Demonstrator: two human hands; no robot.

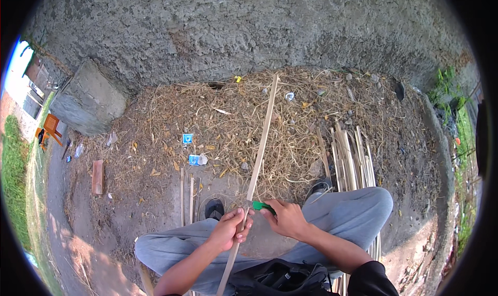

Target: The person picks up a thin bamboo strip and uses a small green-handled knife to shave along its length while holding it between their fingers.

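Observation:
A long, pale bamboo strip [263, 135] runs from between my knees toward the wall, its far end over the litter of shavings. My left hand [230, 230] is closed around the strip's nearer part, in front of my lap. Just to the right, my right hand [287, 219] grips a knife with a green handle [263, 207]. The knife's front end meets the strip slightly beyond my left fingers; the blade itself is too small to make out clearly.
Curled shavings [290, 156] cover the ground up to a rough grey wall [249, 31]. A bundle of bamboo strips [353, 158] lies beside my right leg, with a few thin strips [182, 197] by my left foot. A brick [98, 176] and blue packets [194, 160] lie to the left.

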